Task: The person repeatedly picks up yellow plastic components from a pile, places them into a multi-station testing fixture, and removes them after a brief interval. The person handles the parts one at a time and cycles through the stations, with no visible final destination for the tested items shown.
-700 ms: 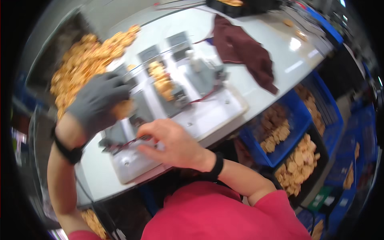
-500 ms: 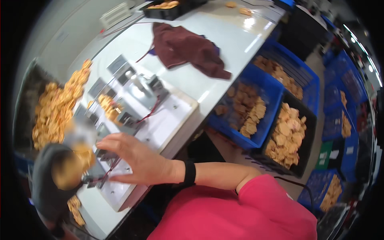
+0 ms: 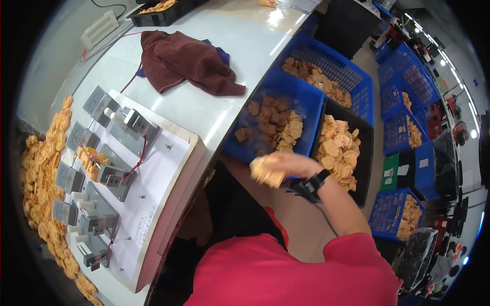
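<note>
Right hand [image 3: 286, 164] fingers clenched round stack of tan flat parts [image 3: 266, 172], blurred, stack jutting left past fingertips. Hand above near edge of blue crate [image 3: 306, 104] holding similar parts, beside black bin [image 3: 363, 168]. Black wristband [image 3: 312, 184] on wrist. Left hand out of view. Test fixture board [image 3: 163, 168] well left on white table [image 3: 240, 46].

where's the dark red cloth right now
In the head view, the cloth lies bunched on the white table, upper left, beyond the white fixture board and left of the blue crates.
</note>
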Demonstrator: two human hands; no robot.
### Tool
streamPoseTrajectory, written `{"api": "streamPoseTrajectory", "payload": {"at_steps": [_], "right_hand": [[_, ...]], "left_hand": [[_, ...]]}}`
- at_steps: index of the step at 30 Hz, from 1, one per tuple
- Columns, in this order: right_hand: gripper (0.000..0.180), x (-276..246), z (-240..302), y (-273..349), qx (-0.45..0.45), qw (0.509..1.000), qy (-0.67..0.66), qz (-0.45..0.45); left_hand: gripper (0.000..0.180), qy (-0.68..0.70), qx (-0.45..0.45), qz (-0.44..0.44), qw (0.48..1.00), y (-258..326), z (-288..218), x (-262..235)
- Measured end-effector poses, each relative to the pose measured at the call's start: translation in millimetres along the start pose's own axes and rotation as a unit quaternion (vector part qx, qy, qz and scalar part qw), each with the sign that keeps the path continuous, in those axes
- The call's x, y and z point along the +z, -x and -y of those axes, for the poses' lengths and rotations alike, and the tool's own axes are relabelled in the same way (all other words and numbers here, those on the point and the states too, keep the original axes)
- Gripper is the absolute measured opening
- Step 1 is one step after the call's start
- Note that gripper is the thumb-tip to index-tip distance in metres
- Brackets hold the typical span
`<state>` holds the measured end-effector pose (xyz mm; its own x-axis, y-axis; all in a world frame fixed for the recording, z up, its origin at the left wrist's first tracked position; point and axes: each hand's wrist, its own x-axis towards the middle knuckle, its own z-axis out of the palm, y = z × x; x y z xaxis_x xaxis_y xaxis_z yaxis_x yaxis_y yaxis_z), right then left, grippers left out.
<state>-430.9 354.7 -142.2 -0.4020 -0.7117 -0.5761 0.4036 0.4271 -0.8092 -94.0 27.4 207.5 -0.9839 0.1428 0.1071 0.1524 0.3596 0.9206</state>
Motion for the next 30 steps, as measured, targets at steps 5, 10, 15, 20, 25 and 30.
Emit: {"api": "streamPoseTrajectory", "payload": {"at_steps": [5,10,15,20,25,30], "right_hand": [[0.029,-190,-18,5,-0.155,0.869,-0.055,-0.467],[0.055,-234,55,-40,-0.254,0.734,-0.108,-0.621],[0.042,-163,69,-8,-0.27,0.789,-0.087,-0.545],[0.03,-40,118,-27,-0.328,0.854,-0.085,-0.394],[0.023,70,172,3,-0.419,0.87,0.031,-0.259],[0.027,194,206,16,-0.539,0.791,0.279,-0.08]], "left_hand": [[0.031,-0.048,-0.071,-0.018,0.996,-26,38,0],[0.03,-0.078,-0.117,-0.076,0.987,-18,39,16],[0.028,-0.063,-0.094,-0.074,0.991,-23,60,12],[0.027,-0.067,-0.087,-0.113,0.988,13,39,23],[0.027,0.065,0.027,-0.121,0.99,83,17,-4],[0.038,-0.171,0.034,-0.512,0.841,190,37,7]]}}
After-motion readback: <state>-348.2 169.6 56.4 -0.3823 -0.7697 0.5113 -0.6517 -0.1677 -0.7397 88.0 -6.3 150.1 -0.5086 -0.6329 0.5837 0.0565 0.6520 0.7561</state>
